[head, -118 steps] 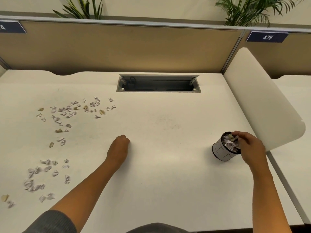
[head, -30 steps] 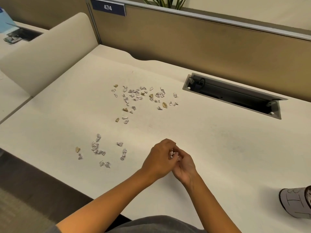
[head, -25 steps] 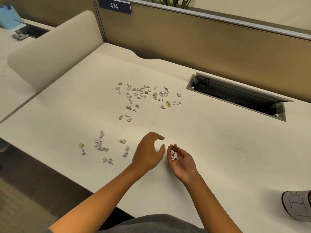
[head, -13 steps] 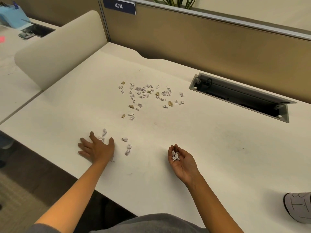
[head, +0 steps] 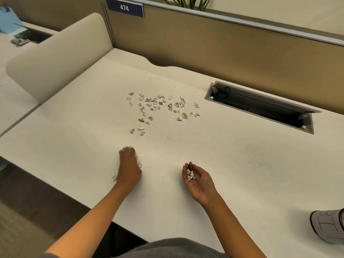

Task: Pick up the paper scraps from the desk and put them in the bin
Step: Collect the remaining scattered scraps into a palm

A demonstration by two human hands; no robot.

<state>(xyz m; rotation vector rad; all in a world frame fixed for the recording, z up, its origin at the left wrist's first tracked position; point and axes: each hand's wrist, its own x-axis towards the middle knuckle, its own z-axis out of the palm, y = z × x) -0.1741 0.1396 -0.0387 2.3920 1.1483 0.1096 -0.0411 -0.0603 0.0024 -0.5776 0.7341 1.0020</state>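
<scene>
White crumpled paper scraps (head: pixel 190 176) sit in the cupped palm of our right hand (head: pixel 198 180), which lies palm up on the cream laminate surface (head: pixel 232 164) with its fingers loosely curled around the little pile. Our left hand (head: pixel 129 167) rests palm down on the surface to the left, fingers bent over a few more small white scraps (head: pixel 140 164); some peek out beside the knuckles and one lies at the wrist edge. Whether those fingers actually pinch any of them we cannot tell.

Farther back, well apart from both hands, a loose scatter of white and tan paper bits (head: pixel 160 107) spreads across the middle of the surface. The grey cylindrical bin (head: pixel 328 227) stands at the right edge of the view, partly cut off, well away from the right hand. A grey metal cable tray (head: pixel 260 107) is set into the surface near the tan partition wall (head: pixel 214 45), which carries a dark blue sign reading 474 (head: pixel 124 8). A rounded cream divider panel (head: pixel 57 53) stands on the left, with green plant leaves (head: pixel 186 1) above the partition.
</scene>
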